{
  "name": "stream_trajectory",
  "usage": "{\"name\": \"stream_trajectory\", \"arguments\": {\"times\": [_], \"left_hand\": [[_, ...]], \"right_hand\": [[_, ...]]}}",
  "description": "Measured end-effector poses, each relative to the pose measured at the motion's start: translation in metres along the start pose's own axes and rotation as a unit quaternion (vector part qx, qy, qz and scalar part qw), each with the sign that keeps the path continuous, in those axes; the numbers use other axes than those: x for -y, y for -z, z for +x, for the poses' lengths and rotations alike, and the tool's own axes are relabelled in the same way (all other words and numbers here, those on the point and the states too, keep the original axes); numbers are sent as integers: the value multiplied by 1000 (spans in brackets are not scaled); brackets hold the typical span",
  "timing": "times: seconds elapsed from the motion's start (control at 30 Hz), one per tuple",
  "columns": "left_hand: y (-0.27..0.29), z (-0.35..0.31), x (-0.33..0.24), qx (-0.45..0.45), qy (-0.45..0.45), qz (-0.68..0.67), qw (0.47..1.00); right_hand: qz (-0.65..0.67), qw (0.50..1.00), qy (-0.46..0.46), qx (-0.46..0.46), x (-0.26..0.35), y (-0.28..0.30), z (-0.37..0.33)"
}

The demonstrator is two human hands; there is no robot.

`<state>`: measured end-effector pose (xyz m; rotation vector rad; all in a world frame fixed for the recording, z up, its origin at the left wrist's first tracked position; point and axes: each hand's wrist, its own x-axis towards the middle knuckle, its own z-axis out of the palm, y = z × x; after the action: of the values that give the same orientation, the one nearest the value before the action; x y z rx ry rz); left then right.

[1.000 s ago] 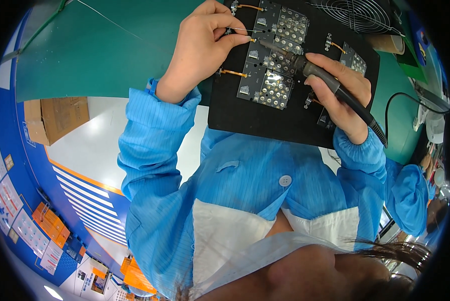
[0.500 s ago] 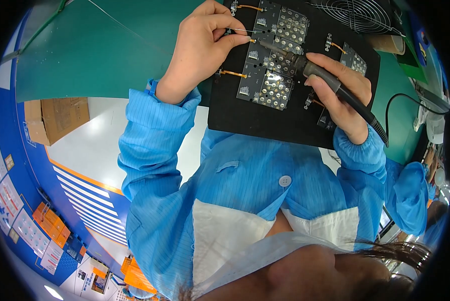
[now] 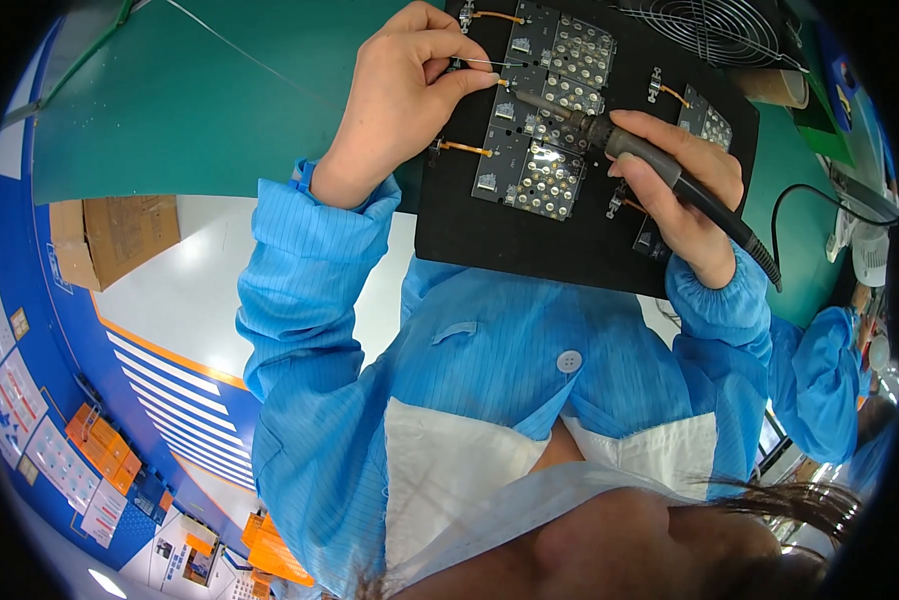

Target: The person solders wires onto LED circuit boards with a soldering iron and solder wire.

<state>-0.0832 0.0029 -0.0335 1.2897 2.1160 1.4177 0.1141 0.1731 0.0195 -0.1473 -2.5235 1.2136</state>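
Observation:
My left hand (image 3: 404, 90) is closed, thumb and forefinger pinched beside a small orange tab at the edge of a black circuit board (image 3: 515, 117). A thin silvery solder wire (image 3: 481, 61) sticks out from its fingers over the board. My right hand (image 3: 694, 185) grips a soldering iron (image 3: 654, 160) by its dark handle. The iron's tip rests on or just above the board near the left fingertips; contact cannot be made out. Rows of round metal pads cover the right part of the joined boards, which lie on a black plate (image 3: 509, 250).
Short orange flex cables (image 3: 466, 148) with metal clips stand along the plate. More boards (image 3: 707, 120) lie at its right. A round wire fan guard (image 3: 714, 25) is at the back. Green bench mat (image 3: 199, 110) extends left; a cardboard box (image 3: 119, 235) sits below. A blue-sleeved person (image 3: 819, 385) is at right.
The iron's tip has shifted slightly toward me, a little away from the orange tab. Its cord has swung slightly right. My left hand has stayed in place.

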Motion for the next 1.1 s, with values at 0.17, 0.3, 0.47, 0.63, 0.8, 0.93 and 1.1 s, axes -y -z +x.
{"name": "stream_trajectory", "arguments": {"times": [0.17, 0.3, 0.47, 0.63, 0.8, 0.93, 1.1], "left_hand": [[0, 0, -4, -1, 7, 4, 1000], [4, 0, -5, 5, 22, 11, 1000], [9, -6, 3, -55, 36, -148, 987], [24, -12, -2, -66, 13, -87, 994], [30, -19, -9, -73, 26, -22, 997], [32, -18, -11, -75, -26, 30, 996], [33, -22, -16, -74, -49, 87, 992]], "right_hand": [[-3, 1000, -12, 0, 5, 11, -6], [3, 999, -25, -28, 11, 25, -23], [4, 981, -97, -165, 14, 53, -69], [-35, 928, -71, -363, -5, 87, -91], [-158, 889, 10, -429, -60, 103, -64], [-242, 905, -49, -348, -85, 113, -60], [-220, 907, -2, -358, -35, 79, -57]]}}
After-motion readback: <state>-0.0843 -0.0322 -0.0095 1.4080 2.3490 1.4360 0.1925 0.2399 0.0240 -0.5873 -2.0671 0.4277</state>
